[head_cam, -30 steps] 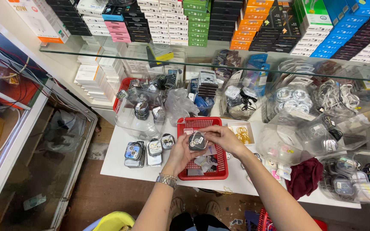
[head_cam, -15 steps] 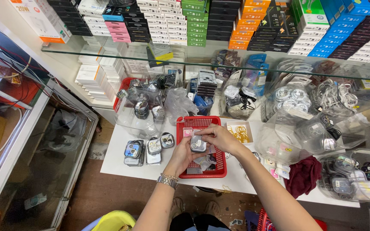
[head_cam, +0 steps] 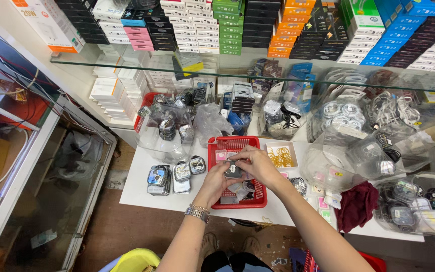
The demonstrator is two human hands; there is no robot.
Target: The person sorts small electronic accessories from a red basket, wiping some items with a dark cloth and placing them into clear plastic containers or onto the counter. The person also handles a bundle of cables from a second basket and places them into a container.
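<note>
Holding: both hands gripped 1 small packet just above the red basket, likely to keep it over its pile
Left hand: fingers closed on the packet's lower edge
Right hand: fingers pinched its top, steadying it
Packet: small, dark, squarish with a pale patch, detail too small to tell
Nearby: 3 similar packs lay left of the basket on the white table

The light is bright and even. The clear plastic bags shine with glare. The edges bend outward. Shadows are soft.
</note>
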